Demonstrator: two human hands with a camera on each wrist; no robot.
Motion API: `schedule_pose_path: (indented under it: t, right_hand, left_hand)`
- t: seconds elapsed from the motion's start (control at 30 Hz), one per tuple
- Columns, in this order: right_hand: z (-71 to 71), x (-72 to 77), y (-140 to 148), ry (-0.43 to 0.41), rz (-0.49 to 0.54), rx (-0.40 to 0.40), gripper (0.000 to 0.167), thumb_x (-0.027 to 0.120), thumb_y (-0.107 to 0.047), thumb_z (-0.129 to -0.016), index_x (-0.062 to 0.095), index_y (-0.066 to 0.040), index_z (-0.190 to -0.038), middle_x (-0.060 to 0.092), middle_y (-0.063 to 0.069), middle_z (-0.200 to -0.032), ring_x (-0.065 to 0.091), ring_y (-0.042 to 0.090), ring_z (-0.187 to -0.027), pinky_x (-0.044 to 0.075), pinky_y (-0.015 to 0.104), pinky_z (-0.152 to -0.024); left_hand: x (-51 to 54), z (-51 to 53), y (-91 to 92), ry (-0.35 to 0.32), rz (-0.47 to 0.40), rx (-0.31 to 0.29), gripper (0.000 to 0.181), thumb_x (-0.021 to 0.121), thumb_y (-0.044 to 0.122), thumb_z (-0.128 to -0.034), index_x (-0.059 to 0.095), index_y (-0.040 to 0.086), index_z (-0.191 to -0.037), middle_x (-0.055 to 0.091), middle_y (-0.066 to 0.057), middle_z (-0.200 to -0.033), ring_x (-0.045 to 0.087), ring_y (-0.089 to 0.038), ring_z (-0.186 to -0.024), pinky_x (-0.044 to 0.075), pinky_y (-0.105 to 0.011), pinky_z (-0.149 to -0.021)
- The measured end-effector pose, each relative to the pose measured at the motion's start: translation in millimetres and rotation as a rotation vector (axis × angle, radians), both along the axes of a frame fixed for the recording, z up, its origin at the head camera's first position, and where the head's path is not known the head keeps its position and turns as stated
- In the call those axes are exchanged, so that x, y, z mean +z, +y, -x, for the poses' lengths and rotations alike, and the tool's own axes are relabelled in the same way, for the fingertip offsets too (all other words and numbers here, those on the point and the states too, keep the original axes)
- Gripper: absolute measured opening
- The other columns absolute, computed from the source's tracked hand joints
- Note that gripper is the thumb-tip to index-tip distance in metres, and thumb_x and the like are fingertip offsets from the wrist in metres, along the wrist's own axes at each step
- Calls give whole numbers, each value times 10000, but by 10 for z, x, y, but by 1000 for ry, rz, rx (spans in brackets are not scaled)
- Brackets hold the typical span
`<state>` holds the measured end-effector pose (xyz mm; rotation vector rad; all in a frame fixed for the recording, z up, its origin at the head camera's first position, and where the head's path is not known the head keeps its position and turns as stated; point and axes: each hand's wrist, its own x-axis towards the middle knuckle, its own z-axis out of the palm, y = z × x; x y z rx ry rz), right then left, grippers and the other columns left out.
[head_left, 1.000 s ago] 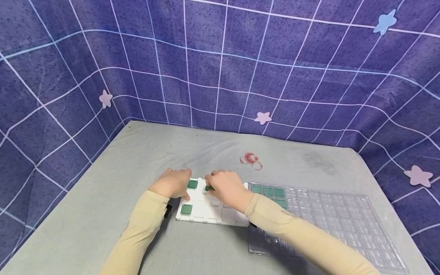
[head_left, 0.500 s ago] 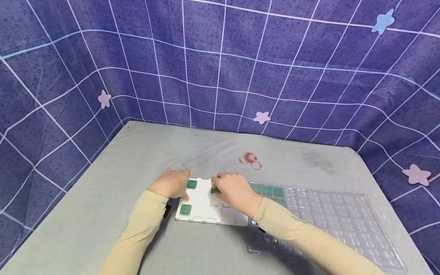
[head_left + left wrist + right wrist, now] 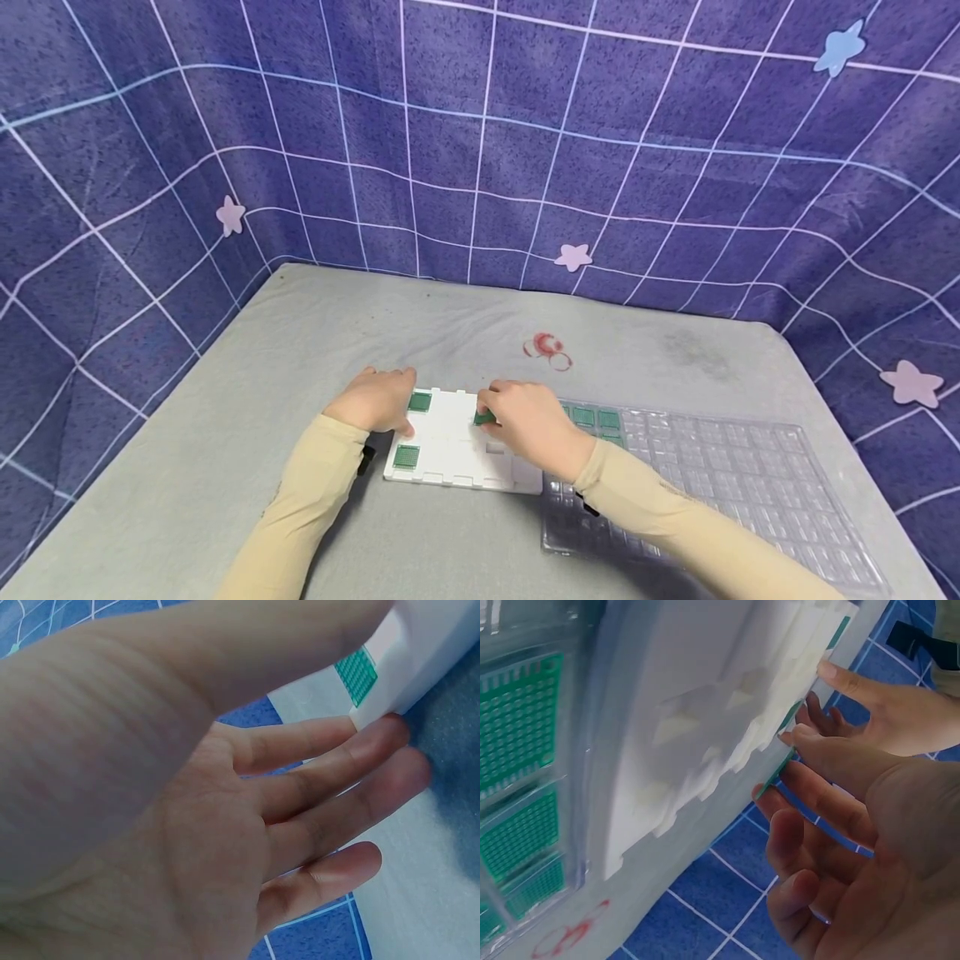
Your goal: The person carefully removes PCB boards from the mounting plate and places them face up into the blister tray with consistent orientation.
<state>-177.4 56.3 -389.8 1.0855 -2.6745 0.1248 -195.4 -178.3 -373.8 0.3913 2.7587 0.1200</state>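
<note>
— Purple-blue curtain [image 3: 450,100] filling the background beyond both hands, ruled with pale lines! And what's under the action?

— Grey-covered table [image 3: 337,317], reaching out past the hands on every side. To the right of the right hand sprawls a clear plastic tray [image 3: 720,467], all small compartments, with a beige sleeve [image 3: 675,521] crossing above it.

— And between the hands?

— White tray [image 3: 446,425], flat on the table, its right end beside the clear one.

— Now the hands themselves! Right one first?

— Right hand [image 3: 528,421] is over the white tray's far right part, thumb and fingertips nearly closed, pinching a small board; the remaining fingers bend loosely. Left hand [image 3: 372,400] is at the tray's left end, fingers spread and fairly straight, thumb on top, fingertips touching the edge.

— Any marks out there?

— Red mark [image 3: 540,345] on the cloth, just beyond the right hand.

— Down to the smallest, then: the boards!

— Held green board [image 3: 483,418], partly covered by the right fingers, at the tray's far side; can't tell whether it touches the tray. Far-corner board [image 3: 420,402] lies beside the left fingertips, near-corner board [image 3: 407,457] just nearer than the left thumb. More green boards [image 3: 584,417] sit in compartments right of the right hand.
</note>
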Motion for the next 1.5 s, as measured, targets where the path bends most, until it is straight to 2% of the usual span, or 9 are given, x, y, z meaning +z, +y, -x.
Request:
schedule_pose_path:
  t: [0.3,0.57,0.8,1.07,1.23,1.5]
  right_hand:
    - [-61,10,212,-19,53,-18,166,867,-237,-798,730,-197,-882,699,-75,-837,665,91,-695,525,239,-568]
    - [-204,25,424,-90,81,-26,186,877,-253,-783,726,-217,-887,675,-102,-838,595,45,-636,457,193,-539]
    - [-317,26,626,-85,91,-61,199,882,-270,-771,724,-234,-887,682,-127,-855,615,34,-655,478,211,-537]
    - [-382,-30,890,-66,89,-84,221,890,-246,-764,719,-244,-902,693,-119,-889,592,16,-638,461,185,-532]
    - [-417,-84,1022,-56,75,-114,230,895,-250,-749,724,-245,-903,721,-104,-943,669,71,-700,508,198,-546]
    - [-502,-171,1210,-112,69,-140,211,879,-261,-765,729,-267,-913,716,-119,-964,702,103,-731,531,246,-559]
  left_hand:
    - [6,14,5,-5,-3,2,790,873,290,-793,492,-57,-1392,642,-219,-1353,593,-393,-1293,355,-551,-1178]
    - [3,4,5,11,-7,-6,753,884,295,-776,527,-53,-1340,679,-207,-1282,633,-381,-1226,399,-533,-1129]
    - [12,-6,8,19,-16,-10,742,886,281,-776,533,-61,-1332,678,-212,-1286,634,-379,-1227,405,-530,-1112]
    - [13,-7,2,18,-17,-16,726,886,285,-775,539,-57,-1314,684,-206,-1275,640,-372,-1218,411,-523,-1097]
    - [13,-8,3,15,-18,-9,724,884,283,-779,537,-55,-1318,679,-213,-1282,636,-377,-1224,405,-531,-1111]
    - [26,-9,8,6,-22,-3,733,880,275,-786,529,-60,-1336,667,-219,-1303,623,-389,-1244,387,-546,-1140]
